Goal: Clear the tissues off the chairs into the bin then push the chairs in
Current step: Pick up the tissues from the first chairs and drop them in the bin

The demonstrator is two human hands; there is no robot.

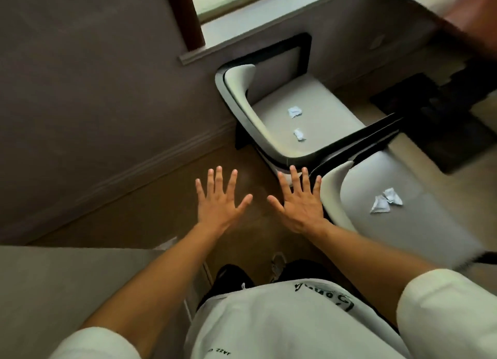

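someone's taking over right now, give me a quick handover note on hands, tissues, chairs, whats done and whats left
Left hand and right hand: both open, fingers spread, holding nothing.
Far chair: two crumpled tissues on the seat, one beyond the other.
Near chair: crumpled tissue on the seat, possibly two pieces.
Bin: not in view.
Done: nothing visible; no tissue picked up.
Left: bin all tissues, then push both chairs in.

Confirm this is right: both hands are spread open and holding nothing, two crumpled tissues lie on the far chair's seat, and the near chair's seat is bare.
One part is wrong. The near chair is not bare: the head view shows crumpled tissues on its seat. The rest stands: the left hand and right hand are spread open and hold nothing, and two tissues lie on the far chair.
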